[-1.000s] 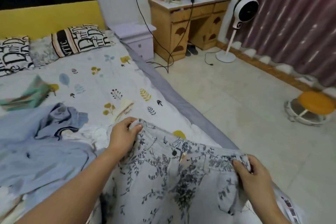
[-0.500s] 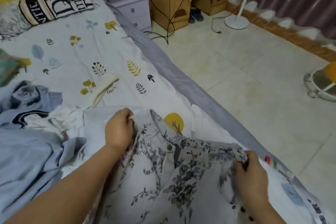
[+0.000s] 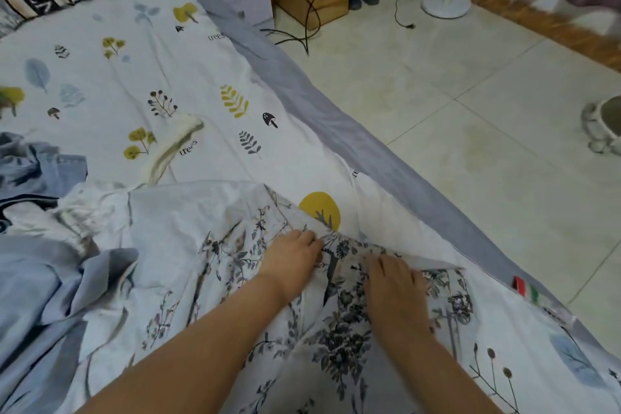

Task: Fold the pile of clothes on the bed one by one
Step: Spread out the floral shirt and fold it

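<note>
1. Both hands sit palm-down on the floral garment [image 3: 336, 329] at its waistband: left hand [image 3: 291, 260] at 6 o'clock in frame, right hand [image 3: 396, 282] just beside it toward 5. Fingers look fairly flat and pressing, not pinching; fingertips are partly hidden in the cloth, so I can't tell for certain.
2. Garment lies on the bed [image 3: 201, 84] near its right edge.
3. Risk: waistband bunched between the hands, so creases could get folded in.
4. Risk: hem at 5 o'clock may slide off the edge.
5. Risk: blue clothes [image 3: 37, 279] at 9 o'clock overlap and could drag along.
</note>
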### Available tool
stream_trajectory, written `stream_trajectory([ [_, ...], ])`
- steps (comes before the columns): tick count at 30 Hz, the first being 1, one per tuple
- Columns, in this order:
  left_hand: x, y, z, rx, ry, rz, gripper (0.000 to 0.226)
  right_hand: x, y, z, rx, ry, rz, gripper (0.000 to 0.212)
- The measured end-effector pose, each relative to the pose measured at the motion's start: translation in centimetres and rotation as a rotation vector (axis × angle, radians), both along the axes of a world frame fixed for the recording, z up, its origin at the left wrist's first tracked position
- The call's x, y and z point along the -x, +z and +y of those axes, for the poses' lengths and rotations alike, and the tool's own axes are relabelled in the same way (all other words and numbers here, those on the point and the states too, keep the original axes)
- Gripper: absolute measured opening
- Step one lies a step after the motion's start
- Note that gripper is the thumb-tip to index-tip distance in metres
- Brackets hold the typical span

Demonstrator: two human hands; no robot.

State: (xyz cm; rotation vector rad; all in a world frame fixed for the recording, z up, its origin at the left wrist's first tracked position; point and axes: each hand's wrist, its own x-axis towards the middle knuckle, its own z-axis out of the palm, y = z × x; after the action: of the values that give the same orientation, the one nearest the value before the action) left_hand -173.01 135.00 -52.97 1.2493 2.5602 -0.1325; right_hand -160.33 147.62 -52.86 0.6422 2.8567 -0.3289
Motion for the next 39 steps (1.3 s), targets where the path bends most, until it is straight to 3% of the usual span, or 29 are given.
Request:
stream_trajectory([
  [6, 1.0, -0.1, 0.6, -0.063, 0.122, -0.054, 0.023, 1.8, -0.1, 1.0, 0.009, -0.079, 0.047, 0.021],
  [9, 0.9, 0.8, 1.7, -0.406, 0.232, -0.143, 0.017, 2.4, 1.7, 0.7, 0.086, -0.057, 0.391, 0.010],
  [11, 0.7, 1.2, 2.5, -0.574, 0.371, -0.315, 0.020, 3.1, 2.3, 0.4, 0.138, -0.026, 0.551, 0.008],
  [14, 0.9, 1.8, 1.9, -0.786, 0.802, -0.800, 0.027, 4.7, 1.3, 0.2, 0.193, -0.058, 0.266, 0.021],
  [15, 0.9, 1.8, 1.2, -0.785, 0.898, -0.946, 0.029, 5.0, 0.6, 0.2, 0.176, -0.061, 0.152, 0.028],
  [17, 0.7, 1.8, -0.4, -0.593, 0.841, -1.045, 0.018, 5.4, -0.8, 0.0, 0.148, -0.026, 0.040, 0.033],
  [20, 0.0, 0.8, -1.5, -0.295, 0.551, -0.772, 0.029, 5.9, -2.0, -0.6, 0.101, 0.038, 0.064, 0.027],
  [24, 0.8, 1.0, -2.5, -0.508, 0.491, -0.026, 0.006, 6.6, -2.1, -0.8, 0.069, -0.014, 0.203, 0.024],
  [26, 1.9, 0.4, -3.9, -0.430, 0.552, 0.250, 0.018, 6.6, -2.4, -0.8, 0.093, -0.046, 0.126, 0.032],
  [28, 2.8, 0.4, -5.2, -0.175, 0.667, 0.218, 0.033, 6.7, -2.4, -0.7, 0.090, -0.024, 0.055, 0.030],
  [30, 3.3, 0.2, -5.9, -0.046, 0.630, 0.147, 0.026, 6.8, -2.1, -0.7, 0.061, 0.052, 0.042, 0.027],
  [32, 3.7, 0.8, -5.7, -0.179, 0.564, 0.132, 0.006, 7.2, -1.8, -0.3, -0.012, 0.093, 0.064, 0.028],
  [35, 4.6, 2.1, -4.1, -0.457, 0.586, 0.180, 0.005, 8.6, -0.9, 1.3, -0.130, 0.004, 0.179, 0.026],
  [39, 4.0, 2.2, -2.6, -0.475, 0.514, 0.271, 0.036, 10.1, -0.1, 1.8, -0.170, -0.145, 0.188, 0.025],
])
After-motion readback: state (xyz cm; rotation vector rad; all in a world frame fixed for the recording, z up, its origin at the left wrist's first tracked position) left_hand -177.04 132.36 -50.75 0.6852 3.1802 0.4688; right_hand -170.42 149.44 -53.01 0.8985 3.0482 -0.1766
